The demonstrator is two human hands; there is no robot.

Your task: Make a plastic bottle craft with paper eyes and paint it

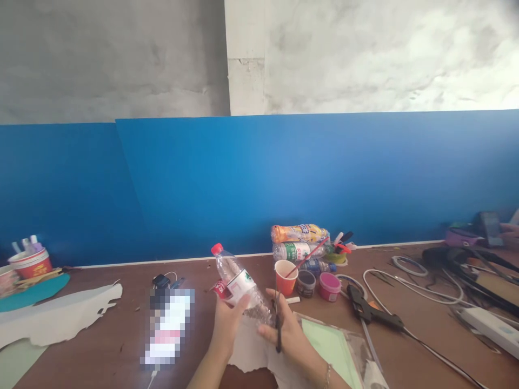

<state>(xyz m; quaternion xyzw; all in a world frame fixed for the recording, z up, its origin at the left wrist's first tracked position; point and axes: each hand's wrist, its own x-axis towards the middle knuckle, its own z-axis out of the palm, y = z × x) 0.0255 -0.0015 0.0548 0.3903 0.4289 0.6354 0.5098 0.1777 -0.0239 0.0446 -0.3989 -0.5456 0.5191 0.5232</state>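
Observation:
My left hand is closed around the middle of a clear plastic bottle with a red cap. The bottle tilts, its cap up and to the left, and it has a white and red label. My right hand is closed on a pair of scissors with dark handles, the blades pointing up. Its thumb lies close to the bottle's base; whether they touch I cannot tell. Below the hands lies torn white paper. An orange paper cup with a red stick stands just behind my right hand.
Bottles lie stacked behind the cup, including an orange-labelled bottle. A dark tub and a pink tub stand beside it. Rightward lie a black glue gun, white cables and a power strip. A lit phone lies left.

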